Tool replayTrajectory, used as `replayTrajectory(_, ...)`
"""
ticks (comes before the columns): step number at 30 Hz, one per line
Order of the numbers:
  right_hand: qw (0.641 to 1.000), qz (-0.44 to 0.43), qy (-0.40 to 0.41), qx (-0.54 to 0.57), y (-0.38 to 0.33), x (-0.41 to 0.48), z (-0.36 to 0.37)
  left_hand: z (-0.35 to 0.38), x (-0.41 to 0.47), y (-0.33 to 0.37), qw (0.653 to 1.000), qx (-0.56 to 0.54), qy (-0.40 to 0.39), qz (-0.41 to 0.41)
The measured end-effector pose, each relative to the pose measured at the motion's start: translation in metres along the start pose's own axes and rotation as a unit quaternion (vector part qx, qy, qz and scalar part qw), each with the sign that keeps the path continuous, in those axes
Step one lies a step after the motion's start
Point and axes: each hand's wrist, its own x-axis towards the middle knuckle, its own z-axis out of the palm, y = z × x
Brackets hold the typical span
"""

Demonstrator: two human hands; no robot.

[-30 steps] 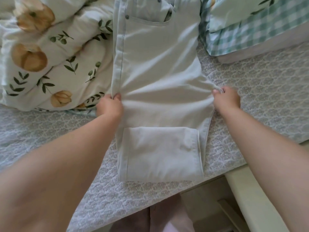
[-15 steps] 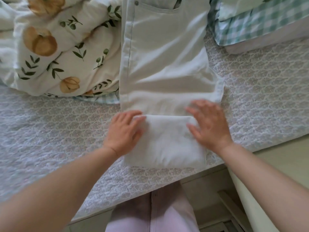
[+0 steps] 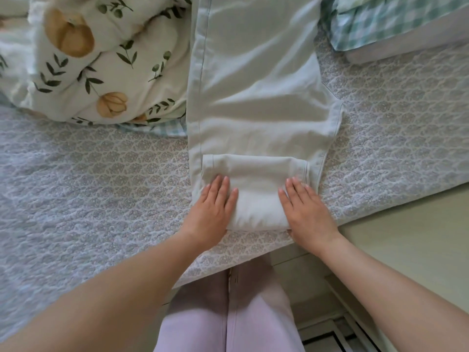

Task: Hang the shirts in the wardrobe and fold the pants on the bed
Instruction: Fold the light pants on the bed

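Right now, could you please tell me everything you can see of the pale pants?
The pale pants look like light, sturdy cotton with stitched side seams. They lie flat on the patterned bed cover, waist out of frame, hems folded up near the bed's edge. The left hand and right hand press flat on that fold.

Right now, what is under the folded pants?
The quilted bedspread lies under the pants; left hand and right hand rest flat on top. Anything inside the fold is covered.
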Motion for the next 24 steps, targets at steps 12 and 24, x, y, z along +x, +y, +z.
replayTrajectory(12, 0.994, -0.004, 0.005, 0.106, 0.021, 0.005, -0.044, -0.087, 0.002, -0.018, 0.997, -0.067, -0.043, 0.009)
replayTrajectory(24, 0.863, 0.009, -0.373, 0.342, 0.020, -0.003, -0.061, -0.090, -0.006, -0.017, 0.908, -0.204, -0.362, 0.045)
